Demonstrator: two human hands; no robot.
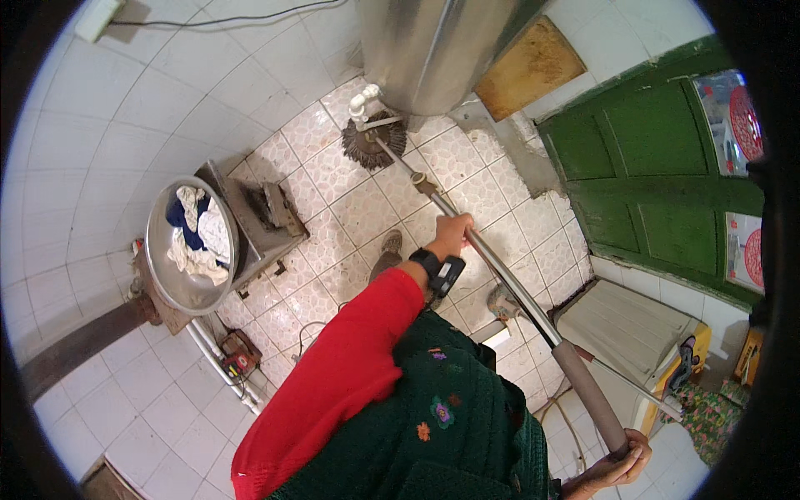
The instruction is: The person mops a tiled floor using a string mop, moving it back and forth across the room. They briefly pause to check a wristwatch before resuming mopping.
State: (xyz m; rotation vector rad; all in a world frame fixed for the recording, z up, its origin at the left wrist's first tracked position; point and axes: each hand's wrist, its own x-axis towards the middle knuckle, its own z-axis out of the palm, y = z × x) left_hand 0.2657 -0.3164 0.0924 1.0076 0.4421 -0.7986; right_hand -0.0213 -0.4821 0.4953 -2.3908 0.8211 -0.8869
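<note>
Mop (514, 287), slanting away from the steel cylinder (425, 58), fringed head (358, 150) just beside its foot; clasped partway along by the left hand (451, 236); farthest from the cylinder, at the grey grip's (590, 396) end by the right hand (627, 462); likely light, stiff, surest held by that grip.

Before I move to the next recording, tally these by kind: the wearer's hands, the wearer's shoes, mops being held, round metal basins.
Hands: 2 (left hand, right hand)
Shoes: 2 (left shoe, right shoe)
Mop being held: 1
Round metal basin: 1
Total: 6
</note>
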